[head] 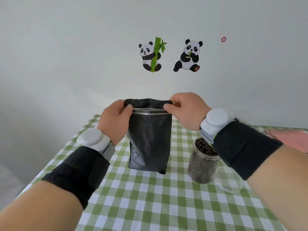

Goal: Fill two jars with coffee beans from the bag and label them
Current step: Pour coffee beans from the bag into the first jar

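Note:
A black coffee bag (149, 140) stands upright in the middle of the table, its top edge rolled over above a silver zip strip. My left hand (115, 119) pinches the top left corner of the bag. My right hand (185, 109) pinches the top right corner. To the right of the bag stands a clear jar (202, 164), open and full of coffee beans, partly hidden behind my right wrist. A clear round lid (230, 182) lies flat on the cloth just right of that jar. No second jar or label shows.
A green and white checked cloth (150, 200) covers the table, which meets a white wall with two panda stickers (170, 55). A pink thing (290, 137) lies at the table's far right edge. The table's left edge runs diagonally beside my left forearm.

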The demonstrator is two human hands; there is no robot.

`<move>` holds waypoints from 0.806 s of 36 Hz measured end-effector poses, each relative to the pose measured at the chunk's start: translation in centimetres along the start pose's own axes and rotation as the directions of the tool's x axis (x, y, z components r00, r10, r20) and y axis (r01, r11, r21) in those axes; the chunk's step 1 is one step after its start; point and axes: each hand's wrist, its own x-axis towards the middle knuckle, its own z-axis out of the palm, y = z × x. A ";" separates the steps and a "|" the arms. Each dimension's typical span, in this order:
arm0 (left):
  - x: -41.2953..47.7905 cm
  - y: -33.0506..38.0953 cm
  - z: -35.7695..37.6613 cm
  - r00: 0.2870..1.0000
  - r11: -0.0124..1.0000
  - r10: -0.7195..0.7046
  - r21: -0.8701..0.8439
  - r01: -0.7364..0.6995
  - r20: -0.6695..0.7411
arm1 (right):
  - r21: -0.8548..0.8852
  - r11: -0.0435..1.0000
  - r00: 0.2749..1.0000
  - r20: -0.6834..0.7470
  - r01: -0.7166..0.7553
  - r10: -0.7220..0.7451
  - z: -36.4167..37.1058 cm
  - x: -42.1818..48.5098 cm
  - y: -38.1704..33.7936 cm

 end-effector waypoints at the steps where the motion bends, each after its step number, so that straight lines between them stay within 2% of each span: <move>1: 0.4 -0.3 -0.2 1.000 1.000 -0.004 0.020 0.004 -0.004 | -0.001 1.000 1.000 0.007 0.006 -0.006 0.4 0.6 -0.1; 6: 1.0 -2.2 -0.2 1.000 0.998 -0.015 0.068 0.014 0.025 | 0.010 1.000 0.998 0.070 -0.002 0.001 1.7 1.4 -0.4; 9: 1.2 -3.4 -0.4 0.999 0.998 -0.045 -0.038 0.046 0.028 | 0.041 0.999 0.997 0.078 -0.008 0.004 1.9 1.6 0.0; 11: 1.2 -4.2 -0.5 0.996 0.991 -0.088 -0.098 0.086 -0.013 | 0.047 0.999 0.996 0.086 -0.007 0.003 1.9 1.6 0.1; 14: 0.2 -5.8 -0.4 0.982 0.985 -0.169 -0.037 0.167 -0.088 | 0.084 0.996 0.998 0.062 0.010 -0.015 1.9 1.4 -0.3; 16: -1.0 -7.4 -0.4 0.963 0.962 -0.268 0.050 0.269 -0.009 | 0.099 0.995 0.999 0.036 0.030 -0.034 2.2 1.3 -1.0; 19: -2.7 -9.8 0.0 0.888 0.910 -0.404 0.198 0.365 0.218 | 0.070 0.996 0.998 0.019 0.051 -0.052 2.5 1.7 -2.0; 21: -3.4 -10.8 0.4 0.859 0.898 -0.402 0.318 0.304 0.316 | 0.032 0.998 0.999 0.004 0.049 -0.049 2.8 1.9 -2.5; 23: -3.8 -11.2 0.4 0.863 0.879 -0.357 0.440 0.181 0.357 | 0.011 0.999 0.999 -0.021 0.034 -0.034 3.2 2.0 -2.8; 29: -4.1 -11.7 1.2 0.876 0.814 -0.280 0.582 -0.001 0.392 | -0.025 1.000 0.999 -0.052 0.004 -0.005 3.7 1.9 -3.6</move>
